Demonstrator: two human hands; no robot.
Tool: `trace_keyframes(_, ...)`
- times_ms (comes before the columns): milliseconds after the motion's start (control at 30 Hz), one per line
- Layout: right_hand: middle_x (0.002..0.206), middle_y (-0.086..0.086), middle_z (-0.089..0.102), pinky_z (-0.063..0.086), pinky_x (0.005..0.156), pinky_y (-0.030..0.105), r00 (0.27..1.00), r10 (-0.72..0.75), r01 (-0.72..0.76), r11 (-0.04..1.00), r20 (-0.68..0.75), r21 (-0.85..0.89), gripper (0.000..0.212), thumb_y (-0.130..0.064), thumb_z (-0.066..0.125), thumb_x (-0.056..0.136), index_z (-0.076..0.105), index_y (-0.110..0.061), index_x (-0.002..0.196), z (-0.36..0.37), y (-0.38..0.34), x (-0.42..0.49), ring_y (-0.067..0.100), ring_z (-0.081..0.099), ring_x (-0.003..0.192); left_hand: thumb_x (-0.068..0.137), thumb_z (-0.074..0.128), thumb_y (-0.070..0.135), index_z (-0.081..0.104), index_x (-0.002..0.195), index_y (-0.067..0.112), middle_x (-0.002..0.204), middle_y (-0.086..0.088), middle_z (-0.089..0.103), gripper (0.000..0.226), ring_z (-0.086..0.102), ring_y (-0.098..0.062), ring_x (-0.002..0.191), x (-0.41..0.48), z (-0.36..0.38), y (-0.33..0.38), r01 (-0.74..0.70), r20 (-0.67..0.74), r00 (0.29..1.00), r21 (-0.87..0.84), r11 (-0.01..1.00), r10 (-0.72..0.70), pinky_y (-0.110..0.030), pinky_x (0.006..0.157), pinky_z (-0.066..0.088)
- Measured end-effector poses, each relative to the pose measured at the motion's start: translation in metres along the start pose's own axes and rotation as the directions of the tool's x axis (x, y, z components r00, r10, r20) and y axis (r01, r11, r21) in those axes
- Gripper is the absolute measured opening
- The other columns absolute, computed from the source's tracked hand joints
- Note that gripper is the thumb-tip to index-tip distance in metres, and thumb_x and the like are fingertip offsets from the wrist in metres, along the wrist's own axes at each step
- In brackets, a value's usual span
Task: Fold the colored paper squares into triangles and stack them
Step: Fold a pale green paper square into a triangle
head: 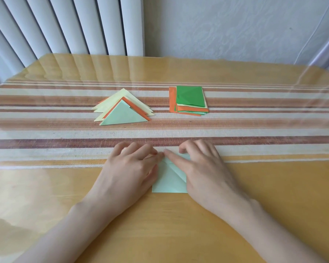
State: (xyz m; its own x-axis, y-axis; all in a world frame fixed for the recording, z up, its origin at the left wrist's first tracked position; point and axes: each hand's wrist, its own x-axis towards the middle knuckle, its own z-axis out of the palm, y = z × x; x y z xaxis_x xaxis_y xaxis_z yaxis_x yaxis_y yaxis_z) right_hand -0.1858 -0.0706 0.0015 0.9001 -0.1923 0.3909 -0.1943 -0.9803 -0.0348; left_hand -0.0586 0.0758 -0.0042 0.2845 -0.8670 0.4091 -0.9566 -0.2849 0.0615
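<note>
Head view: folded triangle stack (123, 112) is sitting back left on the striped cloth (46, 130), fanned out rather than squared, so it is risking a slide when another piece is landing on top. Next, left hand (129, 168) is covering the left part of the pale green sheet (169, 180), grip narrow, fingertips looking pinched on the top corner. The sheet is lying flat on the table (179, 224) at the cloth's near edge, between both hands, partly folded with a diagonal edge showing. Main risk as I'm reading it: the corners, hidden under the fingers, are sitting misaligned and the crease is getting set crooked. The glossy table is also letting the sheet skate if pressure is going uneven. Further right, unfolded squares stack (191, 99) is waiting on the cloth, well apart from the triangles, edges offset. Last, right hand (201, 168) is pressing that same corner with a straight index finger, other fingers curled and holding nothing.
</note>
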Motion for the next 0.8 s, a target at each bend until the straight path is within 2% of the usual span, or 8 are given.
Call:
trace_keyframes(200, 0.083, 0.005, 0.059, 0.032, 0.081, 0.036, 0.997, 0.045, -0.053, 0.991, -0.067, -0.120, 0.060, -0.004, 0.029, 0.065, 0.074, -0.015, 0.103, -0.004, 0.005, -0.003, 0.030, 0.053, 0.080, 0.087, 0.041, 0.024, 0.070, 0.109, 0.019, 0.098, 0.005, 0.065, 0.037, 0.062, -0.025, 0.086, 0.000, 0.000, 0.002, 0.029, 0.020, 0.999, 0.009, 1.000, -0.029, -0.040, 0.080, 0.050)
trace_keyframes(333, 0.079, 0.002, 0.061, 0.031, 0.078, 0.034, 0.993, 0.082, -0.094, 0.985, -0.087, -0.146, 0.058, -0.007, 0.024, 0.064, 0.076, -0.016, 0.088, -0.010, 0.013, -0.008, 0.028, 0.053, 0.078, 0.077, 0.052, 0.009, 0.067, 0.115, 0.023, 0.105, 0.008, 0.062, 0.043, 0.059, -0.023, 0.091, -0.004, 0.004, -0.004, 0.046, 0.040, 0.998, -0.008, 0.999, -0.046, -0.036, 0.081, 0.044)
trace_keyframes(433, 0.078, 0.002, 0.065, 0.030, 0.079, 0.034, 0.990, 0.090, -0.105, 0.983, -0.107, -0.149, 0.053, -0.008, 0.026, 0.062, 0.077, -0.014, 0.076, -0.009, 0.009, -0.004, 0.028, 0.055, 0.078, 0.081, 0.040, 0.019, 0.069, 0.112, 0.023, 0.104, 0.010, 0.063, 0.042, 0.058, -0.021, 0.091, -0.004, -0.001, -0.001, 0.085, 0.048, 0.996, -0.079, 0.993, -0.082, -0.034, 0.083, 0.042)
trace_keyframes(567, 0.080, 0.003, 0.069, 0.031, 0.081, 0.034, 0.988, 0.108, -0.123, 0.981, -0.109, -0.149, 0.036, -0.002, 0.045, 0.055, 0.076, -0.010, 0.071, -0.008, 0.010, -0.005, 0.028, 0.055, 0.080, 0.087, 0.037, 0.032, 0.071, 0.106, 0.024, 0.098, 0.011, 0.062, 0.039, 0.057, -0.019, 0.087, -0.001, -0.003, 0.004, 0.116, 0.045, 0.993, -0.166, 0.979, -0.110, -0.033, 0.079, 0.045)
trace_keyframes(633, 0.085, 0.003, 0.071, 0.032, 0.081, 0.034, 0.980, 0.134, -0.153, 0.980, -0.150, -0.126, 0.039, -0.003, 0.039, 0.061, 0.077, -0.010, 0.069, -0.010, 0.014, -0.006, 0.028, 0.053, 0.082, 0.091, 0.037, 0.037, 0.070, 0.101, 0.024, 0.094, 0.011, 0.061, 0.037, 0.055, -0.017, 0.087, 0.001, -0.001, 0.002, 0.126, 0.030, 0.992, -0.192, 0.973, -0.122, -0.032, 0.077, 0.045)
trace_keyframes(700, 0.089, -0.001, 0.071, 0.034, 0.081, 0.034, 0.960, 0.190, -0.187, 0.982, -0.204, 0.030, 0.046, -0.012, 0.031, 0.073, 0.077, -0.011, 0.077, -0.013, 0.016, -0.004, 0.023, 0.051, 0.086, 0.093, 0.037, 0.040, 0.067, 0.096, 0.023, 0.091, 0.011, 0.058, 0.035, 0.049, -0.014, 0.087, 0.003, 0.003, 0.001, 0.138, 0.018, 0.990, -0.197, 0.971, -0.137, -0.031, 0.075, 0.044)
trace_keyframes(733, 0.089, -0.005, 0.070, 0.035, 0.082, 0.034, 0.951, 0.241, -0.207, 0.962, -0.195, 0.181, 0.046, -0.018, 0.031, 0.078, 0.076, -0.013, 0.082, -0.015, 0.015, -0.004, 0.019, 0.049, 0.088, 0.093, 0.037, 0.041, 0.066, 0.094, 0.022, 0.090, 0.011, 0.056, 0.035, 0.046, -0.013, 0.086, 0.005, 0.006, 0.000, 0.147, 0.012, 0.989, -0.206, 0.967, -0.147, -0.030, 0.074, 0.043)
trace_keyframes(800, 0.087, -0.013, 0.066, 0.036, 0.086, 0.031, 0.944, 0.329, -0.278, 0.826, -0.018, 0.490, 0.047, -0.038, 0.030, 0.085, 0.073, -0.019, 0.082, -0.018, 0.012, -0.002, 0.012, 0.046, 0.093, 0.092, 0.037, 0.045, 0.064, 0.091, 0.021, 0.088, 0.010, 0.053, 0.035, 0.044, -0.013, 0.083, 0.009, 0.008, 0.000, 0.178, 0.009, 0.983, -0.260, 0.949, -0.182, -0.030, 0.073, 0.042)
